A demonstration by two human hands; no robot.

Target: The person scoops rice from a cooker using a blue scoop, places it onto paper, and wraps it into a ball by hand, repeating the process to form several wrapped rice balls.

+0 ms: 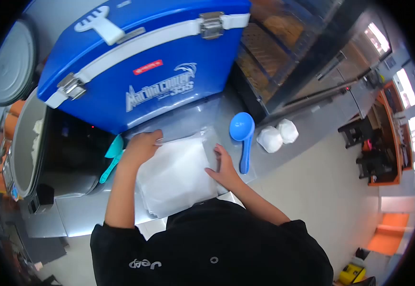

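Observation:
A stack of white sheets (176, 174) lies on the steel counter (307, 126) in front of me. My left hand (143, 147) rests on the stack's far left corner, fingers curled at its edge. My right hand (225, 166) lies flat on the stack's right edge, fingers spread. A blue scoop (243, 136) lies just right of my right hand, bowl away from me. Two white wrapped balls (277, 136) sit further right on the counter.
A big blue cooler box (140, 62) with a white handle and metal latches stands behind the sheets. At left is an open black cooker (50, 152) with a teal paddle (112, 159) beside it. A glass display case (283, 43) is at the back right.

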